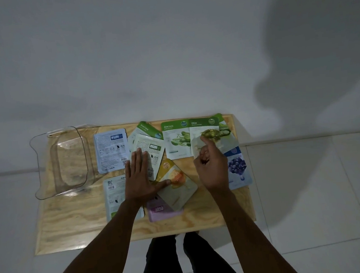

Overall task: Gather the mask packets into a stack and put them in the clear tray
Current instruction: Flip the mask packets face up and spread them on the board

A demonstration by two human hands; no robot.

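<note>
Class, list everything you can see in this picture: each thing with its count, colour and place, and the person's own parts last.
Table: one, pale wood, centre.
Clear tray: one, see-through, table's left end, nothing in it.
Mask packets: about eleven, overlapping.
Pale blue packet: beside the tray, back side up.
Aloe Vera packet: green and white, far edge.
Olive packet: green and white, far edge, partly covered.
Yellow packet: centre.
Blueberry packet: blue, right edge.
Lilac packet: near edge.
Floor: white tiles.
Wall: white.
Left hand: flat on packets.
Right hand: pinching a packet's corner.
Legs: dark trousers, below.

Plywood table [78,219] against grey wall [146,52] — white tiled floor [308,191].
</note>
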